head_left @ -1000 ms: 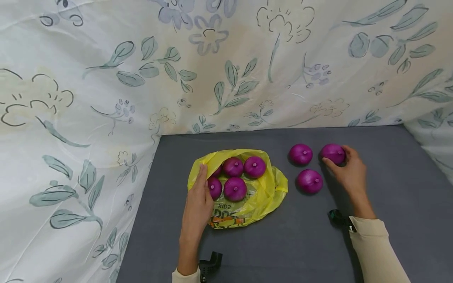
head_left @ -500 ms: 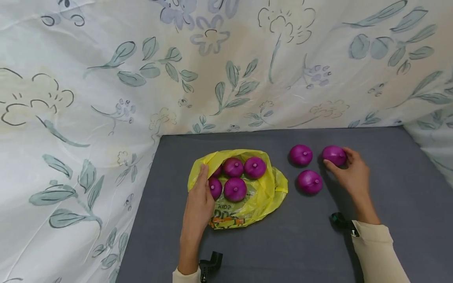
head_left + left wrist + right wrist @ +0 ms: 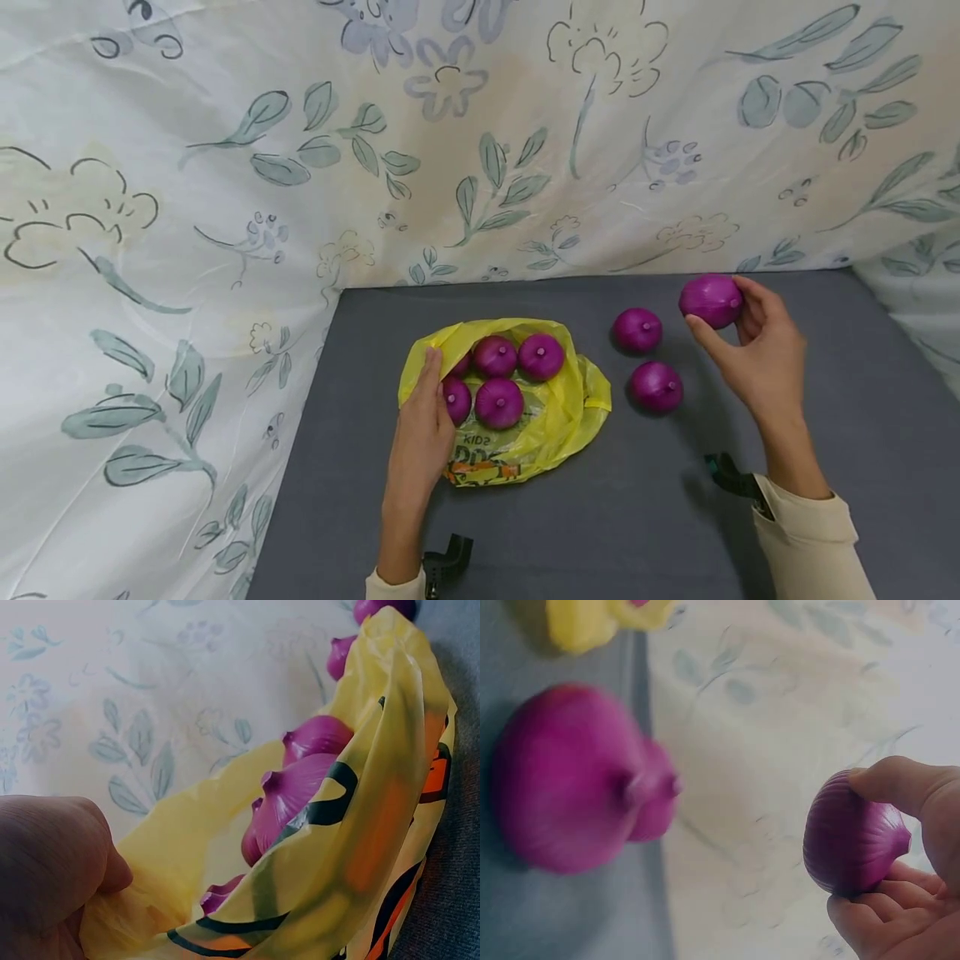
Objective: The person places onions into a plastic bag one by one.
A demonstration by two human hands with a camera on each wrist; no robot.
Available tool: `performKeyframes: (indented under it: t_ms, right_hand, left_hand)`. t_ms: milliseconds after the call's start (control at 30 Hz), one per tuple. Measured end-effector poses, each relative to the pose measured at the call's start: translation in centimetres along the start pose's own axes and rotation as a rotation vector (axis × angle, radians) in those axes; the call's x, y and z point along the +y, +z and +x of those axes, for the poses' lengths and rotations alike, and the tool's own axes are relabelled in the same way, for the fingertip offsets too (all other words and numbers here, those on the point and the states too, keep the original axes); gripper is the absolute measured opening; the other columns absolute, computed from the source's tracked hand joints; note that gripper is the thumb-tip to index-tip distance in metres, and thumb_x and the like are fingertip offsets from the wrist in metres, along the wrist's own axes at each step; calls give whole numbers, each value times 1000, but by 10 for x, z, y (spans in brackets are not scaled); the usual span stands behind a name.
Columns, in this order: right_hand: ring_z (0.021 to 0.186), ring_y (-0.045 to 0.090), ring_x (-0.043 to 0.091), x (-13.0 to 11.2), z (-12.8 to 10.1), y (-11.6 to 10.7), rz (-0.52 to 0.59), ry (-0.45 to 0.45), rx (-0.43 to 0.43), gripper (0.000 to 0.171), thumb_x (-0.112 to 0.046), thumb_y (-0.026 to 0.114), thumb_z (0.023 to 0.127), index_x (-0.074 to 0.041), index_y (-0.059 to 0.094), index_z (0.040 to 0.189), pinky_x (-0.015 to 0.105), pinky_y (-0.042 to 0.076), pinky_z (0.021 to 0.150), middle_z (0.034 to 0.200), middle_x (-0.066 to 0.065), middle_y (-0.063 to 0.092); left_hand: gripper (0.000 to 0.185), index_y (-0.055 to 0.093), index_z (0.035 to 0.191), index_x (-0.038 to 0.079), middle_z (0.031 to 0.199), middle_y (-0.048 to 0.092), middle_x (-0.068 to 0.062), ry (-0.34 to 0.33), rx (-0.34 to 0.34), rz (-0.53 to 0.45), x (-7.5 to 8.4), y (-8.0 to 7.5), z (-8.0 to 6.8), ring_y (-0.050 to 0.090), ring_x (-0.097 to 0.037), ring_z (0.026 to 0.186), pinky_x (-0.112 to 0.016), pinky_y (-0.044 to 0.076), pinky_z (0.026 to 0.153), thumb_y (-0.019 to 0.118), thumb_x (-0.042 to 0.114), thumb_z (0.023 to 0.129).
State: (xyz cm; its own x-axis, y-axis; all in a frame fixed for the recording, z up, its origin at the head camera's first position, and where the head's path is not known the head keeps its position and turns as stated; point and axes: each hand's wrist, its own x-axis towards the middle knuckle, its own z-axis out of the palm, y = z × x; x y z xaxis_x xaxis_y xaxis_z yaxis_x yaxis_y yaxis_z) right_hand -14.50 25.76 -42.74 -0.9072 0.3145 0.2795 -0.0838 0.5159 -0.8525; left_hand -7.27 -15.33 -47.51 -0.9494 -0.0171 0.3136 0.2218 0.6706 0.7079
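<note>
My right hand (image 3: 765, 358) holds a purple onion (image 3: 710, 301) between thumb and fingers, raised above the table at the far right. The right wrist view shows this same onion (image 3: 851, 836) side-on, its stem end toward the palm. A yellow plastic bag (image 3: 558, 433) lies with its mouth open, several onions (image 3: 498, 402) inside. My left hand (image 3: 420, 442) grips the bag's left rim; in the left wrist view the thumb and fingers pinch the yellow film (image 3: 142, 900). Two loose onions, one behind (image 3: 637, 330) and one in front (image 3: 656, 386), sit between bag and right hand.
A dark grey cloth (image 3: 600, 533) covers the table. White floral fabric (image 3: 480, 150) hangs behind it and along the left side. Each wrist wears a black camera mount, the left one (image 3: 448, 557) close over the table.
My right hand has lifted the onion off the table, and its shadow has moved away from the arm. The left hand and the bag have stayed nearly still.
</note>
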Motion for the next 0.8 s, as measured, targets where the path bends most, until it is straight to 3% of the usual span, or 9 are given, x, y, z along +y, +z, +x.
performKeyframes:
  t_ms: [167,267,300,367,433,500,533,600,800]
  right_hand:
    - [144,52,18,-23,-11,-2,72,-47,42,80,-16,88,89,-23,49,159,27,42,111,158,1,55]
    - [143,55,20,-38,-20,-4,116,-80,73,79,-11,88,88,-23,52,157,25,44,108,156,1,57]
    - [143,55,20,-44,-23,-4,127,-89,80,79,-9,88,88,-22,52,157,25,44,108,156,2,57]
    - [143,55,21,-52,-28,-5,150,-104,85,79,-5,87,87,-21,52,156,24,44,107,156,3,57]
    - [143,55,21,-58,-32,-5,165,-115,87,80,-3,87,86,-20,52,156,23,45,106,156,3,57]
    - [142,56,21,-60,-36,-6,180,-128,87,81,-1,87,86,-20,52,156,22,45,105,155,3,58]
    - [141,56,21,-61,-37,-6,188,-138,87,81,0,87,85,-21,53,156,21,46,104,155,3,58]
    - [141,57,20,-64,-40,-6,199,-166,87,82,1,88,84,-20,53,155,21,46,103,154,2,59]
    - [141,57,22,-75,-52,-4,257,-243,48,83,10,85,83,-16,53,155,20,47,103,155,4,58]
  left_hand:
    - [60,31,168,11,173,29,-9,-7,2,-12,-1,0,-1,31,-21,156,-49,44,114,45,1,111]
    - [60,31,168,11,174,28,-9,-12,2,-19,-2,0,-2,40,-23,152,-43,51,95,45,0,111]
    - [60,31,168,11,174,28,-8,-14,2,-16,-2,0,-2,52,-25,143,-41,51,87,45,0,111]
    - [60,31,168,12,174,28,-8,-16,7,-8,-2,-1,-3,58,-25,132,-39,46,79,45,0,111]
    - [61,31,168,12,174,29,-8,-16,8,0,-3,-1,-3,64,-23,106,-36,45,72,45,0,110]
    - [61,31,168,12,174,29,-7,-13,8,6,-3,-1,-3,55,-19,76,-34,42,64,45,0,110]
    - [61,31,168,12,174,29,-7,-11,8,7,-3,-1,-2,54,-18,74,-33,41,63,45,-1,110]
    - [61,31,168,12,173,29,-7,-7,8,8,-3,-1,-2,38,-16,59,-33,37,57,46,0,110]
    - [61,31,168,12,173,30,-9,1,10,17,-2,0,-2,30,-8,51,-32,37,57,47,0,111]
